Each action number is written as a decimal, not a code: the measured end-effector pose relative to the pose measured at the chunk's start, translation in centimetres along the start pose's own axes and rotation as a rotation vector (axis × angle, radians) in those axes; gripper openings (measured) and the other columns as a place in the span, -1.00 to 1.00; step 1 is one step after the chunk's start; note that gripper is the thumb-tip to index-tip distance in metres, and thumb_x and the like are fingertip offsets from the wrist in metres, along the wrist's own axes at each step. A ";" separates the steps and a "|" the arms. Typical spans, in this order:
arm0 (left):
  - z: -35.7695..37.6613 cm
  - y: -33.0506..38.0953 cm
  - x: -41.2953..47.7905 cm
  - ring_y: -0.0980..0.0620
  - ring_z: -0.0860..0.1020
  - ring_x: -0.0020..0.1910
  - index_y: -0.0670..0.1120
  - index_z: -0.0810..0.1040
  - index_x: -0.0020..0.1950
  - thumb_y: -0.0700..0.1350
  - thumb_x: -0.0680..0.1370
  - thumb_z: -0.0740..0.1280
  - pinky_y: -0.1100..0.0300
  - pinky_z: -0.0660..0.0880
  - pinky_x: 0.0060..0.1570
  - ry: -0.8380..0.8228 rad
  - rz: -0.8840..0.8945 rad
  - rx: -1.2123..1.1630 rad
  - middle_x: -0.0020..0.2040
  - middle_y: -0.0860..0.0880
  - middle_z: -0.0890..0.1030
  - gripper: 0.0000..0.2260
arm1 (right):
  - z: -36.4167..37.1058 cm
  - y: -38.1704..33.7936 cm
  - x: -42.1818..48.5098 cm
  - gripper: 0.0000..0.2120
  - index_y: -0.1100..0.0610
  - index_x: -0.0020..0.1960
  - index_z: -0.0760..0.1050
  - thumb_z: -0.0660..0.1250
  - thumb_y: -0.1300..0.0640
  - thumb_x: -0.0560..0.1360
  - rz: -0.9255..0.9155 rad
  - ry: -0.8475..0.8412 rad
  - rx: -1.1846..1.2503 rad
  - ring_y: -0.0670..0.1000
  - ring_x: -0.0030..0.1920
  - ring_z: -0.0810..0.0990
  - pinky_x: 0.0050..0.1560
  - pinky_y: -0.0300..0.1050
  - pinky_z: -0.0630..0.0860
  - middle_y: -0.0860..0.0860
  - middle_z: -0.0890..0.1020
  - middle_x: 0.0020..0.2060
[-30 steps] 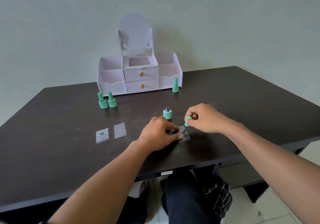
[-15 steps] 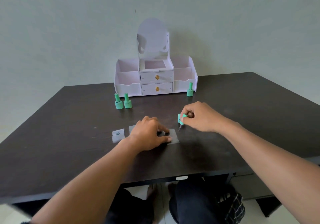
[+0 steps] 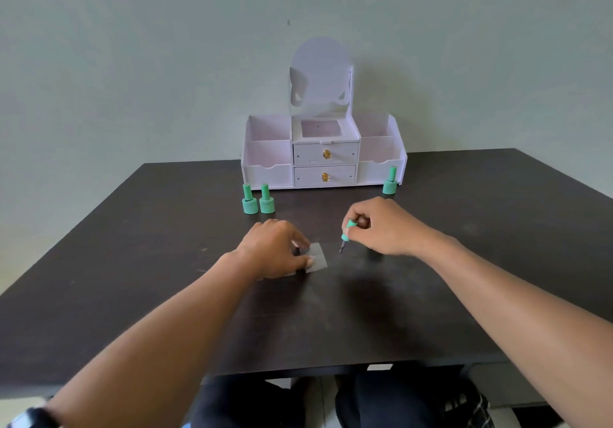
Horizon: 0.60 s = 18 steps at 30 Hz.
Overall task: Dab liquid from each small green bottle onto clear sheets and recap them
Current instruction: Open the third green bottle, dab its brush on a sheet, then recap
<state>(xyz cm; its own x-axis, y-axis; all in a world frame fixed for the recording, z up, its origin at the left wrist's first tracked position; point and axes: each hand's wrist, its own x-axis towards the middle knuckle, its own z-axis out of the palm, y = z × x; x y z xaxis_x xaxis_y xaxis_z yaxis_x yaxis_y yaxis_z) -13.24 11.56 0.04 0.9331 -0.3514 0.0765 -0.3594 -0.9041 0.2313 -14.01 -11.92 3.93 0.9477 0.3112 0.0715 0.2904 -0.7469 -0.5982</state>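
My left hand [image 3: 273, 250] lies flat on the dark table, its fingertips pressing down a small clear sheet [image 3: 317, 259]. To the right of the sheet, my right hand [image 3: 381, 227] pinches a green brush cap [image 3: 347, 231]. The dark brush tip points down, just off the sheet's right edge and a little above the table. The open bottle that this cap belongs to is hidden, and so are the other sheets. Two capped green bottles [image 3: 258, 200] stand side by side at the back left. A third capped bottle [image 3: 390, 182] stands at the back right.
A pale pink desk organizer [image 3: 268, 162] with two small drawers and an arched back panel stands against the wall at the table's [image 3: 132, 261] far edge. My legs show below the near edge.
My left hand slid the clear sheet leftward, and the two sheets on the left are now hidden. My right hand lifted the brush off the sheet. The view tilted up.
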 end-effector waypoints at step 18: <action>-1.6 0.4 0.3 -0.05 0.60 0.18 0.12 0.65 0.25 0.10 0.46 0.32 0.01 0.56 0.21 -0.078 -0.064 -0.010 0.23 0.09 0.65 -0.63 | -0.9 -0.3 0.7 -0.87 -0.01 -0.16 0.67 0.38 0.14 0.51 -0.018 0.016 0.011 -0.13 -0.39 0.46 -0.27 -0.22 0.44 0.02 0.68 -0.32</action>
<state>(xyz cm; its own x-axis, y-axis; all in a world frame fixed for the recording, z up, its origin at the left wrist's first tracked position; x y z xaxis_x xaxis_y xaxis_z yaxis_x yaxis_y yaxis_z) -13.04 11.45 1.69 0.9503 -0.3110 -0.0147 -0.2983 -0.9230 0.2430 -13.29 -11.98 4.83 0.9443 0.3149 0.0953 0.3061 -0.7348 -0.6052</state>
